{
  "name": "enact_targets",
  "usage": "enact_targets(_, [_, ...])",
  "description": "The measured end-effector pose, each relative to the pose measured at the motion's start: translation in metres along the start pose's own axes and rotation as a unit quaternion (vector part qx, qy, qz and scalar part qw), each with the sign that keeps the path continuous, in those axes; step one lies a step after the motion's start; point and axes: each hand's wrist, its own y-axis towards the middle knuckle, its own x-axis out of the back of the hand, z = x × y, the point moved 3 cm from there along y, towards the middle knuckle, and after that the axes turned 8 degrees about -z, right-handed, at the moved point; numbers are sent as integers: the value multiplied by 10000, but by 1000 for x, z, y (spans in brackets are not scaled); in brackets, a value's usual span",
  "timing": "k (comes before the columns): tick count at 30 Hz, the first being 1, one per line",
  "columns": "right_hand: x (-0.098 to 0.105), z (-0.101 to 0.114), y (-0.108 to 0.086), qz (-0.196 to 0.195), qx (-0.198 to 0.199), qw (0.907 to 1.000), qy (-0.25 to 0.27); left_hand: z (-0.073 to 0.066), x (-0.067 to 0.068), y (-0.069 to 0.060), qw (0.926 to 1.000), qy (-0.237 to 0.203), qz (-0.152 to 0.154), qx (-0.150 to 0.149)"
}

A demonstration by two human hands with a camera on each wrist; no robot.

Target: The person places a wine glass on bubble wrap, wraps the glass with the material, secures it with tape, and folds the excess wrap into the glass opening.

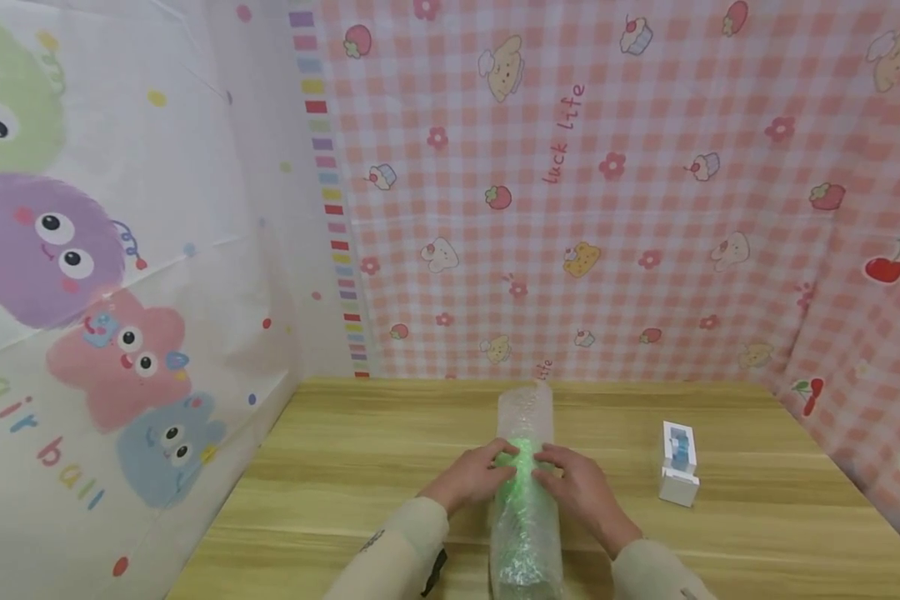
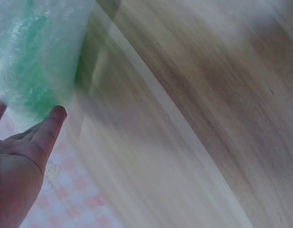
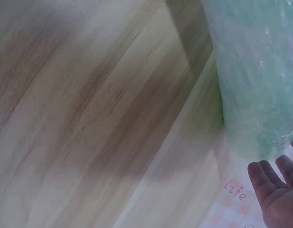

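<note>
Bubble wrap (image 1: 527, 537) encloses green contents (image 1: 523, 477), their form unclear.

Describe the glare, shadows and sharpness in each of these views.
Head view: white glints on the bubble wrap, wall cloth prints fairly crisp; left wrist view: bubble wrap and table soft; right wrist view: also soft, dark shadow on the table beside the bubble wrap.

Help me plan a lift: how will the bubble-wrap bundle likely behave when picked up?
The bubble-wrap bundle probably yields when squeezed, since its outside looks bubbly and padded. Its far end, where little green shows through, may flop. Its glossy glints suggest it could be somewhat slippery.
</note>
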Motion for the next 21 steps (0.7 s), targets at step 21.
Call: enact_targets(21, [-20,20,8,16,-19,10000,34,-6,11,15,9969,338,-716,-14])
